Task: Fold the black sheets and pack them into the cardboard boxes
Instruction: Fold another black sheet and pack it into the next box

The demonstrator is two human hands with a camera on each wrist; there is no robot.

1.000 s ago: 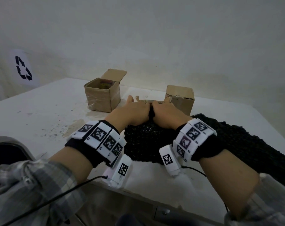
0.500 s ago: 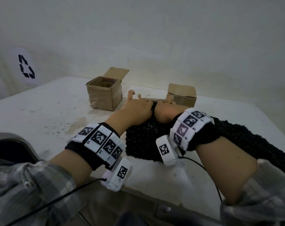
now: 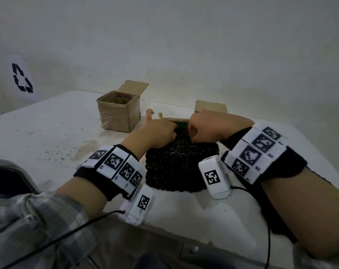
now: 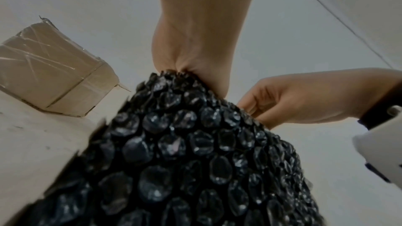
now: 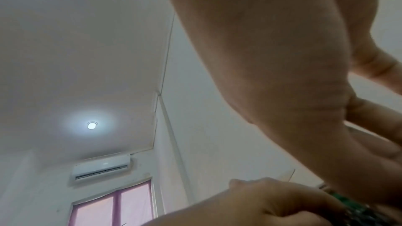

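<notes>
A folded black bubble-wrap sheet [image 3: 181,166] lies on the white table [image 3: 48,133] in front of me. My left hand [image 3: 157,133] grips its far left edge, where the wrap [image 4: 185,152] bunches up into the palm [image 4: 195,40]. My right hand [image 3: 209,129] holds the far right edge with curled fingers [image 4: 261,107]. Between the hands a cardboard edge [image 3: 179,120] with something green behind it shows. An open cardboard box [image 3: 118,113] stands at the back left. A second box [image 3: 211,107] sits behind the right hand, mostly hidden.
The wall runs close behind the boxes. A recycling sign [image 3: 22,78] hangs at the far left. A grey chair back [image 3: 13,177] is at my lower left. Cables trail from both wrist cameras over the table's near edge [image 3: 164,230].
Both hands stay at the sheet's far edge. They have parted a little, and the right wrist has risen, so the cardboard edge between them now shows.
</notes>
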